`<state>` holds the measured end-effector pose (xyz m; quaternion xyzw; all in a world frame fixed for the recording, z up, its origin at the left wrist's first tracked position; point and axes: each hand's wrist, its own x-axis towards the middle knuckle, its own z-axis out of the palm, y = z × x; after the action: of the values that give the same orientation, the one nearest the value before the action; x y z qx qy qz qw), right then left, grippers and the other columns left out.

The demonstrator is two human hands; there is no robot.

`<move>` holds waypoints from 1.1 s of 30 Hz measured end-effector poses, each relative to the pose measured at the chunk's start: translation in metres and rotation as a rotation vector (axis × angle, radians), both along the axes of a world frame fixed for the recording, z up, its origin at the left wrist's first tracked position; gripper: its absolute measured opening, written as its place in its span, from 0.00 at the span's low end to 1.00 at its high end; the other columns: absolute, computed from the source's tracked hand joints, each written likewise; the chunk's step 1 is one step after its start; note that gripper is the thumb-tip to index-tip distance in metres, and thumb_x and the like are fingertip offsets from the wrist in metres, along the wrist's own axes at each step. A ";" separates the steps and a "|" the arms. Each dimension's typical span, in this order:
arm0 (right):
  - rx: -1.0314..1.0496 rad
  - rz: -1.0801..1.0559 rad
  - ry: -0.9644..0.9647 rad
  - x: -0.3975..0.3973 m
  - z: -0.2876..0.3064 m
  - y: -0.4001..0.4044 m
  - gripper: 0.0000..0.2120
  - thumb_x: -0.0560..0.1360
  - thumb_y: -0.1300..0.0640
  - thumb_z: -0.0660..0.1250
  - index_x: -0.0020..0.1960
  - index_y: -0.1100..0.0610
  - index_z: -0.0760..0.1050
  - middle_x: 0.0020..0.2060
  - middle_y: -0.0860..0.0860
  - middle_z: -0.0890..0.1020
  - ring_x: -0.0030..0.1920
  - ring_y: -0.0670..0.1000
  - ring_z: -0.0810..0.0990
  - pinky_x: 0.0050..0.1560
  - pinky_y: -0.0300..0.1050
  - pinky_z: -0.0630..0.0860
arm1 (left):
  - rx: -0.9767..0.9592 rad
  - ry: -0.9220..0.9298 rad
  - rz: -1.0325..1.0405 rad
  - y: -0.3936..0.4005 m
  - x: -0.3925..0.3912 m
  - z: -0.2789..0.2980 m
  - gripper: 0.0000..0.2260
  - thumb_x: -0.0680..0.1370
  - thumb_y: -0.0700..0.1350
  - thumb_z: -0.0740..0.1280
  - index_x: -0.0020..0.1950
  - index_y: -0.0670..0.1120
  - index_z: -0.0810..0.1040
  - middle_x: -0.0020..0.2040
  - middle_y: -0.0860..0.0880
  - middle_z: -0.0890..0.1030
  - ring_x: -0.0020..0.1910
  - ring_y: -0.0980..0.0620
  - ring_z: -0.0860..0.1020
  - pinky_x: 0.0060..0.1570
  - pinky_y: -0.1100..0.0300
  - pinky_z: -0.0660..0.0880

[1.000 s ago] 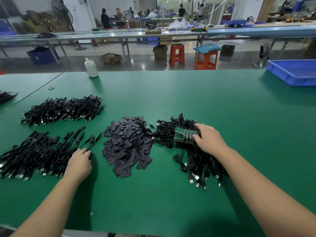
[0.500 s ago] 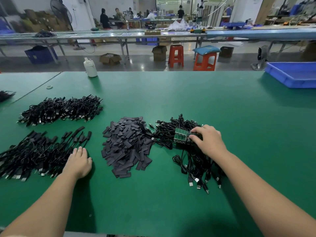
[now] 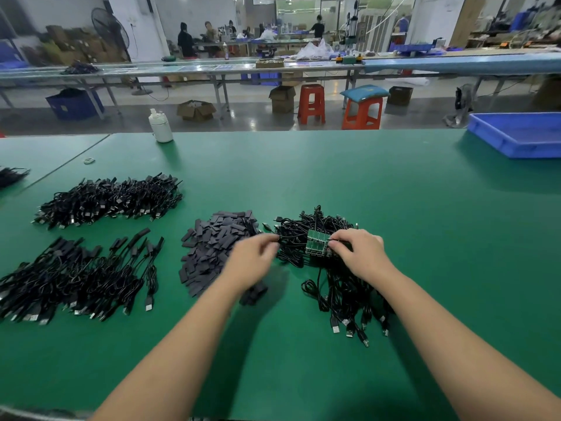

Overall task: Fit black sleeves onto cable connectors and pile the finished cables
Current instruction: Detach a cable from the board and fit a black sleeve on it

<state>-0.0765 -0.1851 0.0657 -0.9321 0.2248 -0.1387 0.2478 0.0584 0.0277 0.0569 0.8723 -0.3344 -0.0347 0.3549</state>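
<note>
A heap of flat black sleeves (image 3: 212,247) lies mid-table. Just right of it is a tangle of black cables (image 3: 340,287) with a cluster of small green connector boards (image 3: 315,246) on top. My right hand (image 3: 359,255) rests on this tangle and pinches the right edge of the green boards. My left hand (image 3: 252,261), blurred, hovers over the sleeve heap's right side; its fingertips pinch a thin cable (image 3: 291,237) at the tangle's left edge. Two piles of sleeved cables lie at the left, one near (image 3: 76,278) and one farther back (image 3: 112,197).
A white bottle (image 3: 161,127) stands at the table's far edge. A blue tray (image 3: 522,136) sits at the far right. A small ring (image 3: 89,160) and another dark bundle (image 3: 12,176) lie at the far left. Bare green mat lies in front of the piles.
My left hand has left the near left cable pile and swung right across the sleeves to the cable tangle. My right hand stays on the green boards, fingers now curled tighter.
</note>
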 end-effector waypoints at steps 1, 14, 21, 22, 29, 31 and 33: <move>-0.003 -0.001 -0.001 0.001 0.000 0.002 0.09 0.81 0.46 0.63 0.54 0.43 0.81 0.53 0.42 0.83 0.59 0.50 0.76 0.64 0.51 0.60 | -0.006 0.051 -0.072 -0.017 -0.017 0.001 0.15 0.80 0.52 0.65 0.66 0.53 0.78 0.56 0.57 0.83 0.49 0.59 0.79 0.54 0.65 0.72; 0.018 0.040 -0.059 0.001 0.008 0.009 0.08 0.79 0.55 0.67 0.50 0.53 0.85 0.46 0.50 0.87 0.50 0.52 0.82 0.50 0.40 0.70 | 0.010 0.026 0.109 -0.080 -0.067 -0.004 0.09 0.78 0.52 0.65 0.42 0.49 0.79 0.38 0.50 0.83 0.40 0.47 0.79 0.41 0.54 0.76; -0.056 -0.008 -0.091 0.003 0.000 0.012 0.10 0.80 0.55 0.65 0.50 0.52 0.85 0.43 0.53 0.86 0.50 0.56 0.79 0.59 0.50 0.72 | -0.028 -0.033 0.205 -0.085 -0.080 -0.005 0.15 0.79 0.51 0.64 0.34 0.49 0.70 0.30 0.51 0.74 0.33 0.46 0.74 0.33 0.54 0.66; -0.060 -0.005 -0.097 0.002 -0.001 0.010 0.09 0.80 0.55 0.65 0.51 0.53 0.85 0.43 0.53 0.85 0.51 0.56 0.78 0.59 0.51 0.72 | -0.039 -0.023 0.216 -0.082 -0.079 -0.006 0.14 0.79 0.51 0.64 0.34 0.49 0.71 0.29 0.52 0.73 0.32 0.48 0.73 0.33 0.55 0.65; -0.217 -0.002 -0.197 -0.009 0.001 -0.004 0.12 0.80 0.55 0.66 0.62 0.55 0.79 0.58 0.49 0.82 0.63 0.53 0.74 0.67 0.51 0.68 | -0.098 0.068 -0.041 -0.039 -0.051 0.008 0.09 0.76 0.53 0.72 0.36 0.54 0.78 0.38 0.56 0.77 0.37 0.57 0.74 0.40 0.64 0.69; -0.033 0.017 -0.314 -0.008 0.007 0.011 0.11 0.82 0.52 0.63 0.60 0.52 0.81 0.53 0.46 0.84 0.59 0.49 0.78 0.62 0.48 0.72 | -0.127 0.174 -0.121 -0.029 -0.045 0.017 0.10 0.75 0.52 0.73 0.34 0.52 0.78 0.31 0.58 0.74 0.30 0.60 0.69 0.32 0.66 0.64; 0.449 0.094 -0.202 -0.003 0.014 0.034 0.15 0.84 0.45 0.56 0.57 0.46 0.80 0.48 0.41 0.86 0.55 0.42 0.80 0.61 0.46 0.72 | -0.237 0.280 -0.127 -0.023 -0.040 0.026 0.05 0.74 0.48 0.74 0.40 0.49 0.82 0.29 0.56 0.74 0.28 0.58 0.68 0.31 0.64 0.65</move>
<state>-0.0793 -0.1510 0.0794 -0.8445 0.1806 -0.1663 0.4759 0.0183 0.0049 0.0828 0.7882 -0.3381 -0.1383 0.4952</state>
